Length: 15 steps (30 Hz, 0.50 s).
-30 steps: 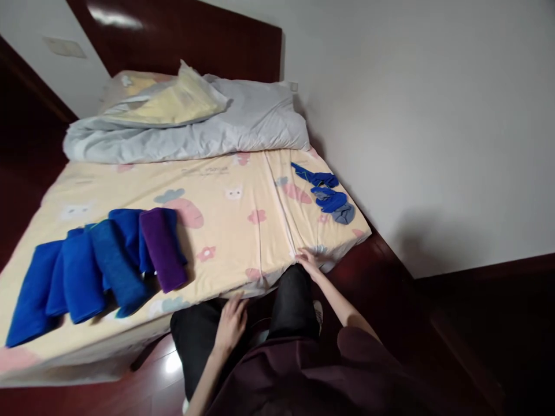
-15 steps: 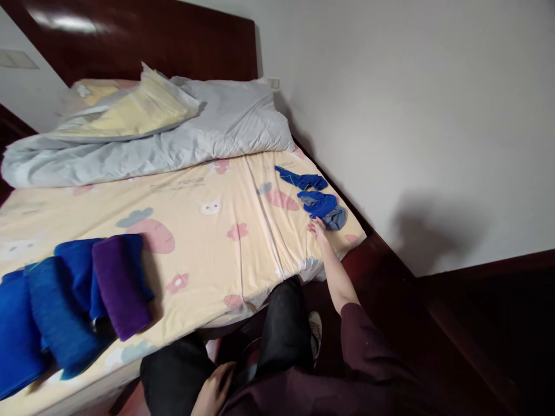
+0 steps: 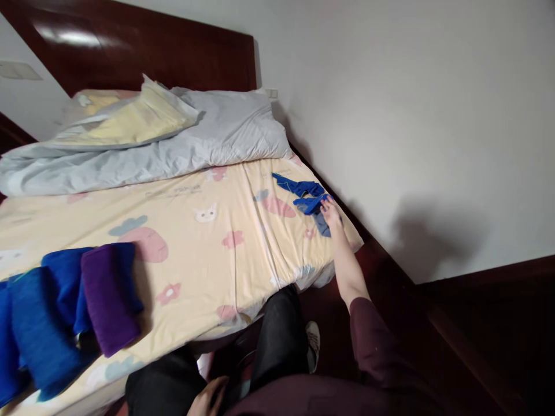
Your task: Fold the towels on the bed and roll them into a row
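My right hand [image 3: 331,212] reaches over the bed's right side, its fingers apart and on or just above a crumpled blue-and-grey cloth item [image 3: 309,205]. The hand covers part of this cloth, and I cannot make out a grip on it. Just beyond lies another crumpled blue cloth item [image 3: 299,186] with thin green edging. Low in the view, my left hand [image 3: 208,398] rests by my lap with its fingers loosely extended and nothing visible in it; the frame's edge cuts it off.
Folded blue cloths [image 3: 41,335] and a folded purple cloth [image 3: 110,300] lie on the patterned bed sheet [image 3: 195,248] at left. A grey quilt [image 3: 234,127] and a yellow pillow [image 3: 143,118] are near the headboard [image 3: 173,46]. A white wall [image 3: 411,115] stands at right.
My right hand has moved from the near edge of the blue-and-grey cloth to its right part, over it. The view has shifted slightly; the left hand stays by my lap.
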Each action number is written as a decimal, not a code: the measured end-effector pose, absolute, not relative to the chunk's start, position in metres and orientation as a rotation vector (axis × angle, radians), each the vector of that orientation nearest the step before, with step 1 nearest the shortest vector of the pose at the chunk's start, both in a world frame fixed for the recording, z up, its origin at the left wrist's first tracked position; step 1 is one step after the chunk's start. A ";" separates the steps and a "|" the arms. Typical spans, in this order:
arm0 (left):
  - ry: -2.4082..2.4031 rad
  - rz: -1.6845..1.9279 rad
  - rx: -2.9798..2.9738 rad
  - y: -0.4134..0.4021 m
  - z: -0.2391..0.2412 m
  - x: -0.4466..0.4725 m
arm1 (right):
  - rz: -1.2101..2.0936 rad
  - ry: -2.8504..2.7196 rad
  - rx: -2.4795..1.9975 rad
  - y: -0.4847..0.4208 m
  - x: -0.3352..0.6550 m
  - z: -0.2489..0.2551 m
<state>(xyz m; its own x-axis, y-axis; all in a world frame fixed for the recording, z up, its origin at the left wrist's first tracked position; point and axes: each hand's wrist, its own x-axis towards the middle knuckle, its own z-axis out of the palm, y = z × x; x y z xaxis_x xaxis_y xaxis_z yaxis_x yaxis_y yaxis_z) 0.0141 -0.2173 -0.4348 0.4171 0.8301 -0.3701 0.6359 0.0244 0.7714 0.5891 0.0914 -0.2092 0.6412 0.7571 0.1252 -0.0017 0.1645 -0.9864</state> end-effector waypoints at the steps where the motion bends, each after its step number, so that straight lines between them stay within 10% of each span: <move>1: 1.290 0.256 1.685 -0.218 -0.435 0.014 | 0.618 -0.701 -1.313 0.096 0.599 -0.191; 15: 1.320 0.563 1.651 -0.213 -0.395 0.017 | 0.326 -1.085 -0.885 0.055 0.528 0.036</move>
<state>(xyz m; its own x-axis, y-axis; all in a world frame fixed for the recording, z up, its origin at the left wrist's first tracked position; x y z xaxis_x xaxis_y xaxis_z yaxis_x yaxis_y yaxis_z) 0.0172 -0.2128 -0.3946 0.3203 0.9289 -0.1859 0.5089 -0.0032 0.8608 0.5284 0.0550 0.0363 0.4615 0.6275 0.6271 0.1782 0.6269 -0.7584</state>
